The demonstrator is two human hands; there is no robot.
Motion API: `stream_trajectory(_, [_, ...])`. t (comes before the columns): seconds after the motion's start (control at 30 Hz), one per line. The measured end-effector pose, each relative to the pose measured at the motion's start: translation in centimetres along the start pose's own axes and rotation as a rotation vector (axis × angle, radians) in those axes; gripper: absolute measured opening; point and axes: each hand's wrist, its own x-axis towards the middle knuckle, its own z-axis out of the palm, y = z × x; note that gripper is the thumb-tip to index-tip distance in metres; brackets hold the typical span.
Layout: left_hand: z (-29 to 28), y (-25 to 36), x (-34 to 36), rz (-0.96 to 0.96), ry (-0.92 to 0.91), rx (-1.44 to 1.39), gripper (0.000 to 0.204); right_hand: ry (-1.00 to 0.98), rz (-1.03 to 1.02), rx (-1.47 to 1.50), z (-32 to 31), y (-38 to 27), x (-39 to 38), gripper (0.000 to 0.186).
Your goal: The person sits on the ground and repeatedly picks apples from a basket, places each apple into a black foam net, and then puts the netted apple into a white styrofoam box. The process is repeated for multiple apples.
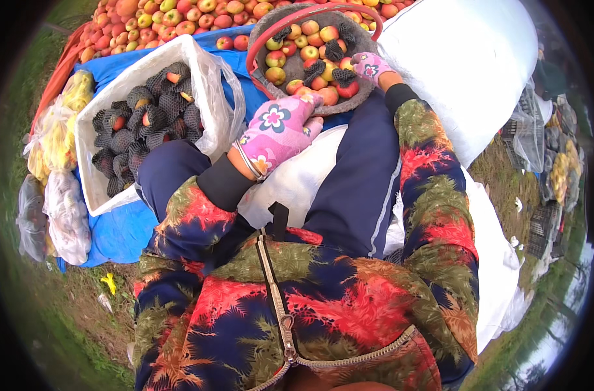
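Over the near rim of a grey basket point(368, 47) with a red handle, my left hand point(277, 127) wears a pink flowered glove with bare fingertips. Its fingers and thumb stand apart beside the nearest apples, and no held thing shows. My right hand point(374, 67), gloved alike, is at the basket's right side with its fingers bent in. Whatever they grip is hidden. Inside the basket lie several red and yellow apples point(275, 58) and dark foam net sleeves point(314, 70). Left of my knee, a white crate point(92, 195) with a plastic liner holds several apples in dark nets point(141, 98).
A large heap of loose apples point(173, 18) spreads across the far side. Blue sheeting point(121, 236) lies under the crate. Bags of yellow things point(59, 140) stand at the left. A bulging white sack point(456, 65) rises at the right, beside dark crates and bags point(544, 228).
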Motion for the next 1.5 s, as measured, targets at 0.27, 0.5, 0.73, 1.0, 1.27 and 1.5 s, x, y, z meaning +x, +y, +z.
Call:
stream_trajectory(0.27, [0.3, -1.7, 0.3, -0.100, -0.168, 0.064, 0.030, -0.196, 0.059, -0.280, 6.4, -0.8, 4.4, 0.043])
stream_trajectory(0.5, [-0.1, -2.8, -0.8, -0.035, 0.267, -0.024, 0.037, 0.049, -0.238, 0.824, -1.0, -4.9, -1.2, 0.034])
stream_trajectory(0.73, [-1.7, -1.3, -0.4, -0.297, 0.110, -0.474, 0.047, 0.421, -0.144, 0.811, -0.4, -15.1, -13.1, 0.031])
stream_trajectory(1.0, [-1.1, -0.9, 0.2, -0.293, 0.069, -0.670, 0.032, 0.467, 0.000, 0.805, 1.1, -12.9, -16.5, 0.042])
stream_trajectory(1.27, [-1.9, -2.5, 0.3, -0.222, -0.008, -1.397, 0.029, 0.378, 0.129, 1.148, -2.5, -17.7, -17.8, 0.038])
stream_trajectory(1.5, [-1.2, -2.4, 0.9, -0.332, 0.017, -1.320, 0.029, 0.719, -0.150, 0.937, -0.8, -16.7, -17.1, 0.041])
